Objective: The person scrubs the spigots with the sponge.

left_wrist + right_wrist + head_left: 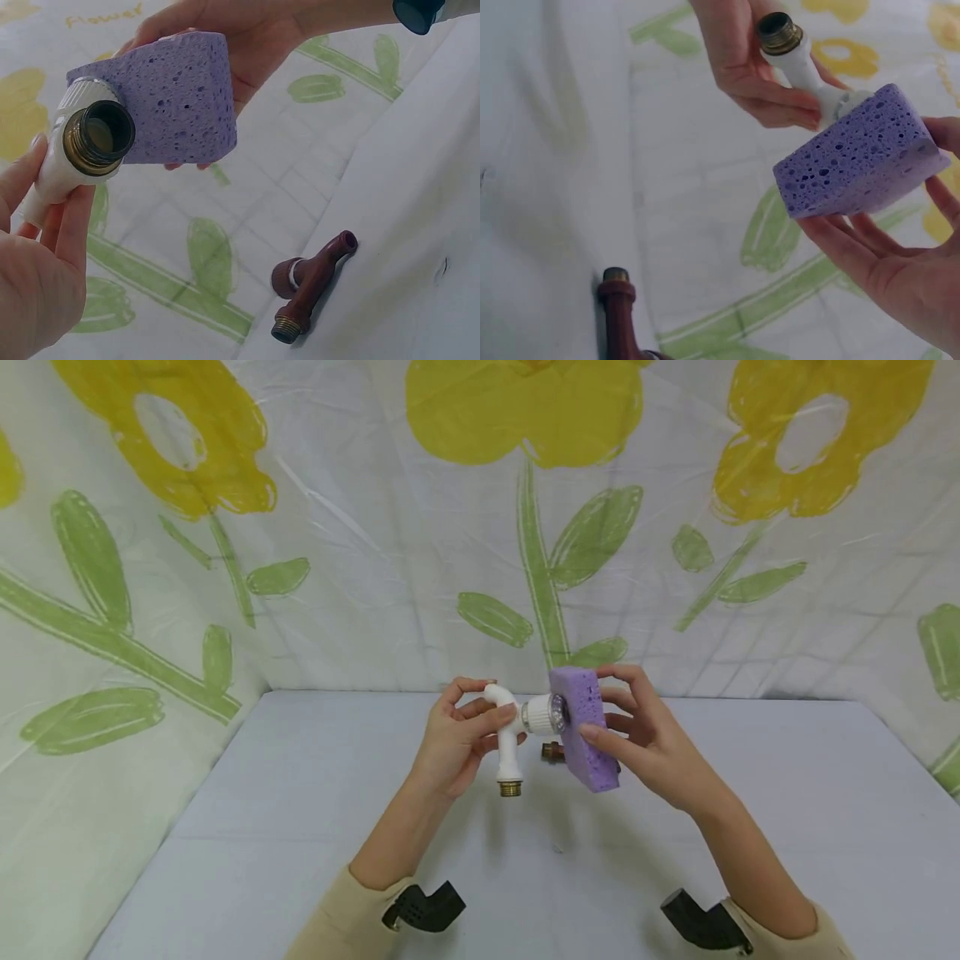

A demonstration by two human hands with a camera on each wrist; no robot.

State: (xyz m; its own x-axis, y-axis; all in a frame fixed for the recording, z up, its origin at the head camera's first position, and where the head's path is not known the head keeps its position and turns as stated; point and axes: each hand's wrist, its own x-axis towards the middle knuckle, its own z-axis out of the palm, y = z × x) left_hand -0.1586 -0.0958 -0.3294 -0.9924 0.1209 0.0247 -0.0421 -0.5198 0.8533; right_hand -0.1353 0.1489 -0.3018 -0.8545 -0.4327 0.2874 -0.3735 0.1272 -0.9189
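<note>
My left hand (448, 750) grips a white faucet (508, 753) by its curved spout, above the table. Its brass threaded end (510, 788) points down in the head view and faces the camera in the left wrist view. A purple sponge (588, 739), porous and block-shaped, is pinched by its edges between the thumb and fingers of my right hand (663, 756). The sponge's broad side is against the faucet's ribbed white knob (537, 716). In the right wrist view the sponge (851, 161) hides most of that knob.
A dark red-brown faucet (315, 281) with a brass threaded end lies on the white table (300, 777), partly behind the sponge in the head view. A white sheet printed with yellow flowers and green leaves (596, 537) hangs behind the table.
</note>
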